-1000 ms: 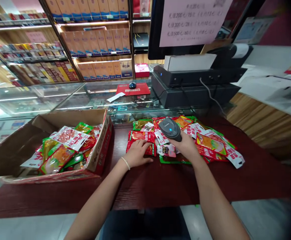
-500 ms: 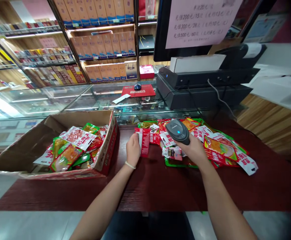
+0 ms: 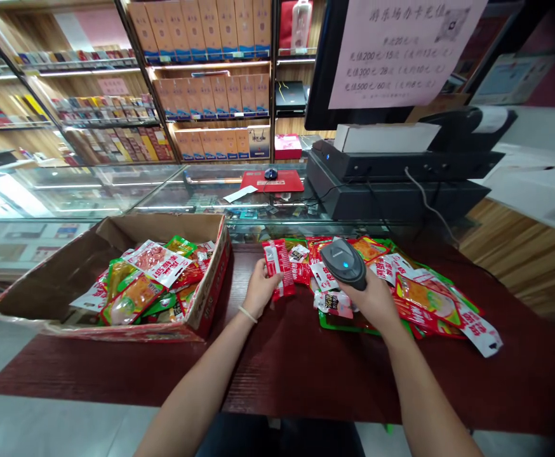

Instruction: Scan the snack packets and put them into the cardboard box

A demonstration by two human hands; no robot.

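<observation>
My left hand [image 3: 258,287] grips a red snack packet [image 3: 277,268] and holds it upright, just above the dark red counter [image 3: 306,374]. My right hand [image 3: 371,298] is closed round a grey handheld barcode scanner [image 3: 344,261] with a blue light on top, a little to the right of that packet. A pile of red, green and white snack packets [image 3: 420,295] lies spread on the counter under and to the right of the scanner.
An open cardboard box [image 3: 68,273] full of snack packets stands at the left. Behind the counter are a glass display case [image 3: 201,190], a black till with monitor [image 3: 392,171], a red mouse mat [image 3: 272,181] and shelves of boxed goods.
My left hand has taken the red packet off the counter and turned it upright beside the scanner. The scanner hand has stayed over the pile. The camera has tilted slightly.
</observation>
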